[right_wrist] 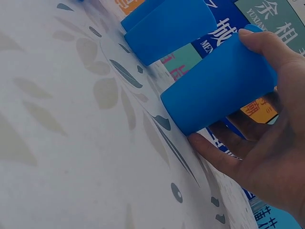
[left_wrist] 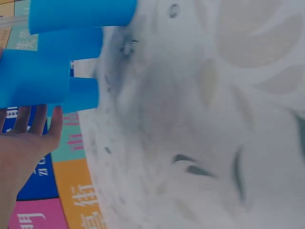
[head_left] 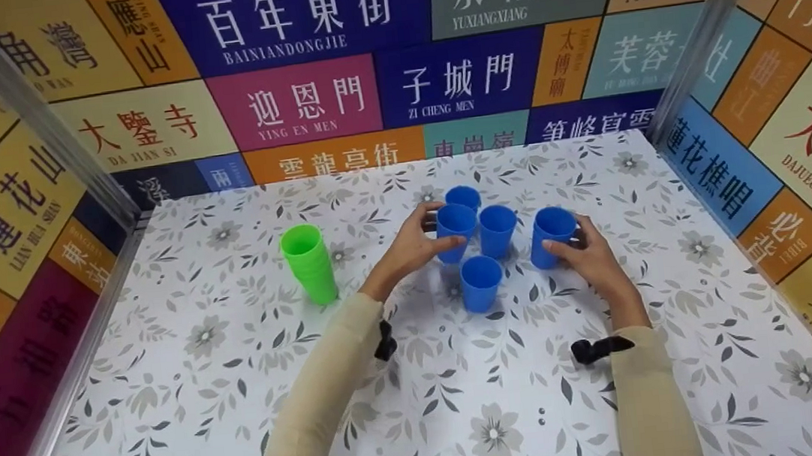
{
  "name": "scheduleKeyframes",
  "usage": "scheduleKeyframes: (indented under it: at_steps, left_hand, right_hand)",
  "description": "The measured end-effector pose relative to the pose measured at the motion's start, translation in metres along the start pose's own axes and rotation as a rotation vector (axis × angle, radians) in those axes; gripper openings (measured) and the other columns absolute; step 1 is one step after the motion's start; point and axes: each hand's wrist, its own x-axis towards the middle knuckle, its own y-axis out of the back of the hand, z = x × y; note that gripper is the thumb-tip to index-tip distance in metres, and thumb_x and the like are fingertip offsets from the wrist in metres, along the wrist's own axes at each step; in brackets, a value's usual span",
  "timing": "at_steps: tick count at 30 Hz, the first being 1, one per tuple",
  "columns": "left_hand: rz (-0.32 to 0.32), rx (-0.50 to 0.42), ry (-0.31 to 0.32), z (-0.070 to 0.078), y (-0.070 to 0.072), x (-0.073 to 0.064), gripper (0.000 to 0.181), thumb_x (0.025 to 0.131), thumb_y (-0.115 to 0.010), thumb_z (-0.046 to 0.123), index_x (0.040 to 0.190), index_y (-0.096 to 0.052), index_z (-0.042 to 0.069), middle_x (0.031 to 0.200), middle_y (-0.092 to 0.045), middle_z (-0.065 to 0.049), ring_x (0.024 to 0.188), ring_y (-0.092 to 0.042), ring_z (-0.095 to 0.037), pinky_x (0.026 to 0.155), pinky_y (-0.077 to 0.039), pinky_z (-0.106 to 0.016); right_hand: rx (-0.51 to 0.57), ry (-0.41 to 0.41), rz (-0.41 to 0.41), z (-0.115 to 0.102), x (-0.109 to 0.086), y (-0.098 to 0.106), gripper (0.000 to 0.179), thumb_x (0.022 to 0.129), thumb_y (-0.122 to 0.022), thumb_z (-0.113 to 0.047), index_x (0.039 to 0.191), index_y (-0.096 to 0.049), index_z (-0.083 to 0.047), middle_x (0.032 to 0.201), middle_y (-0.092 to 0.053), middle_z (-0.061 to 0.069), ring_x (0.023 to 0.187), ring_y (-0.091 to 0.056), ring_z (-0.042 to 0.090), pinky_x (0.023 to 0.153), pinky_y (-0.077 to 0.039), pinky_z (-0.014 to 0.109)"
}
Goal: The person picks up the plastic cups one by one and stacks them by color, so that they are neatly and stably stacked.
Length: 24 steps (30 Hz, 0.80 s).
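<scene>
My left hand (head_left: pixel 414 246) grips a blue cup (head_left: pixel 456 234) around its side, thumb on the near face. In the left wrist view this cup (left_wrist: pixel 33 78) appears raised off the table, its base to the right. The right hand (head_left: pixel 593 253) holds another blue cup (head_left: pixel 553 239) at the right end of the group; the right wrist view shows the thumb near the rim of this cup (right_wrist: pixel 219 86) and a finger by its base. Between the hands stand a blue cup (head_left: pixel 499 233) and a nearer blue cup (head_left: pixel 482 286). Partly hidden behind the left-held cup is another blue cup (head_left: pixel 465 197).
A stack of green cups (head_left: pixel 308 265) stands on the table left of the left hand. The table (head_left: pixel 410 409) has a white floral cover. Panels with large characters (head_left: pixel 300 12) rise behind and at both sides, with clear edge posts at the corners.
</scene>
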Motion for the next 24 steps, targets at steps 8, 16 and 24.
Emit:
scheduleKeyframes:
  at_steps: [8, 16, 24]
  left_hand:
    - [-0.006, 0.008, -0.056, 0.035, 0.0, 0.008, 0.071, 0.085, -0.079, 0.037, 0.142, -0.045, 0.016, 0.138, -0.056, -0.011, 0.127, -0.055, -0.025, 0.106, -0.051, -0.043]
    - [0.029, 0.003, -0.088, 0.06, -0.017, 0.016, 0.071, 0.084, -0.08, 0.036, 0.143, -0.045, 0.017, 0.139, -0.056, -0.011, 0.125, -0.057, -0.023, 0.106, -0.05, -0.039]
    - [0.06, 0.013, -0.09, 0.078, -0.038, 0.023, 0.073, 0.086, -0.079, 0.037, 0.145, -0.042, 0.016, 0.142, -0.055, -0.011, 0.126, -0.057, -0.023, 0.106, -0.051, -0.039]
  right_hand:
    - [-0.009, 0.009, 0.001, 0.002, 0.002, 0.001, 0.091, 0.089, -0.072, -0.05, 0.159, -0.021, -0.022, 0.161, -0.033, 0.019, 0.145, -0.041, 0.038, 0.108, -0.048, 0.047]
    - [-0.006, -0.001, 0.003, 0.003, 0.001, 0.001, 0.093, 0.09, -0.071, -0.05, 0.16, -0.017, -0.023, 0.162, -0.03, 0.022, 0.147, -0.037, 0.04, 0.112, -0.043, 0.055]
    - [0.036, 0.004, -0.007, 0.0, 0.002, 0.0, 0.092, 0.089, -0.073, -0.047, 0.16, -0.019, -0.023, 0.161, -0.031, 0.021, 0.146, -0.037, 0.041, 0.114, -0.041, 0.057]
